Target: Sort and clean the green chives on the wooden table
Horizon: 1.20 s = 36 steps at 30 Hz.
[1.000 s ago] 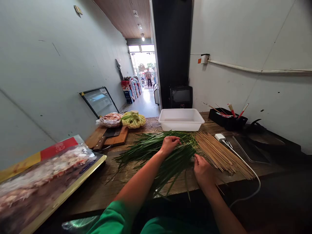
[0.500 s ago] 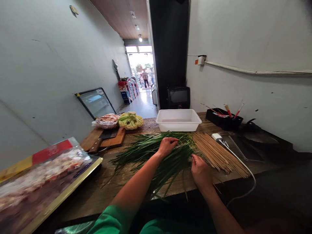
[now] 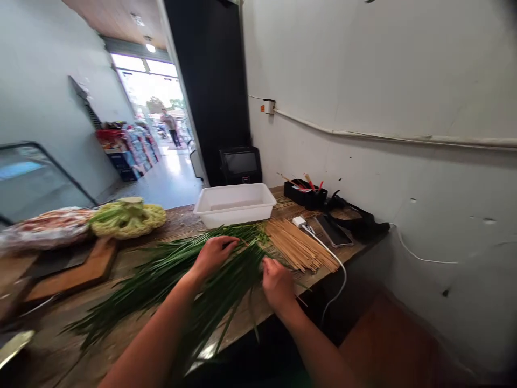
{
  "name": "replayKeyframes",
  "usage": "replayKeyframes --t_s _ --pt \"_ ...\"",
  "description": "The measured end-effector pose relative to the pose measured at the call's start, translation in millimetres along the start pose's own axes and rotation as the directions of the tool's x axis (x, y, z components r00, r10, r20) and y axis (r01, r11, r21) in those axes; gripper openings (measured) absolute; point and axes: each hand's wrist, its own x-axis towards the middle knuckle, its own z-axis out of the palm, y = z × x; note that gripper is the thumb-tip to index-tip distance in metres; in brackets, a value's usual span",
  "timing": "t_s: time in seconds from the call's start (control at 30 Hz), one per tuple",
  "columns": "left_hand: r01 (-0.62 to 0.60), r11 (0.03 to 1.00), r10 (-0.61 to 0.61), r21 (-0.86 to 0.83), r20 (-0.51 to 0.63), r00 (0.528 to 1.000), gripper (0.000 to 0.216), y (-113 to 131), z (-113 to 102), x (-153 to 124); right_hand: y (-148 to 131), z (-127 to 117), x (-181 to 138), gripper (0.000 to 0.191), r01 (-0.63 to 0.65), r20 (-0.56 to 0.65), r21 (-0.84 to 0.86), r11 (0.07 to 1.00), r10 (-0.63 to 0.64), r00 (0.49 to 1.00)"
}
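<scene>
A long pile of green chives (image 3: 169,275) lies across the wooden table (image 3: 133,253). My left hand (image 3: 214,253) rests on the pile with its fingers curled over the stalks. My right hand (image 3: 277,280) is closed at the stalk ends, pinching some of them. A heap of bamboo skewers (image 3: 301,245) lies just right of my right hand.
A white plastic tub (image 3: 234,202) stands behind the chives. Cauliflower (image 3: 127,215) and a wrapped pack (image 3: 44,226) sit by a cutting board (image 3: 76,272) at left. A charger and cable (image 3: 301,222), a phone (image 3: 333,230) and a black tray of brushes (image 3: 305,194) lie at right. A person stands far off in the doorway.
The camera has swung to the right and moved closer, so the wall at right fills more of the view. Both hands stay on the chives in about the same pose.
</scene>
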Motion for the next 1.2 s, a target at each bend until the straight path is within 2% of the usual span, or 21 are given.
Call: replayKeyframes --t_s 0.07,0.17,0.23,0.37,0.53,0.63,0.83,1.0,1.2 --pt "0.074 0.977 -0.055 0.198 -0.102 0.993 0.027 -4.9 -1.4 0.5 1.9 0.5 0.2 0.031 0.011 0.008 0.006 1.0 -0.011 1.0" --pt "0.142 0.912 -0.11 0.385 -0.105 0.988 0.022 -13.6 1.2 1.5 5.9 3.9 3.4 0.033 0.015 -0.018 0.032 0.999 -0.014 1.0" --pt "0.147 0.895 -0.123 0.422 -0.084 0.989 0.022 -18.1 4.5 2.6 8.0 6.5 5.6 0.034 0.028 -0.031 0.041 0.999 -0.027 0.999" --pt "0.171 0.886 -0.134 0.43 -0.115 0.984 0.019 -20.5 9.8 4.5 9.0 7.5 6.1 0.034 0.054 -0.036 0.045 0.998 -0.052 0.998" --pt "0.211 0.916 -0.172 0.342 -0.141 0.975 0.015 -21.9 11.6 6.5 8.5 6.9 5.4 0.034 0.044 -0.029 0.038 0.998 -0.043 0.999" --pt "0.183 0.941 -0.143 0.284 -0.156 0.977 0.015 -22.7 12.7 7.7 8.6 7.3 5.6 0.033 0.054 -0.037 0.046 0.997 -0.053 0.998" --pt "0.104 0.995 -0.103 0.013 -0.073 0.992 0.028 -16.2 19.1 10.1 10.2 8.5 6.0 0.034 0.071 -0.039 0.063 0.995 -0.069 0.997" --pt "0.118 0.967 -0.122 -0.226 -0.002 0.993 0.032 -10.5 20.1 8.3 11.7 10.4 5.9 0.034 0.077 -0.05 0.064 0.995 -0.074 0.996" --pt "0.159 0.923 -0.167 -0.35 0.007 0.986 0.027 -10.7 21.4 8.7 10.6 10.0 6.1 0.034 0.069 -0.039 0.061 0.996 -0.067 0.997"
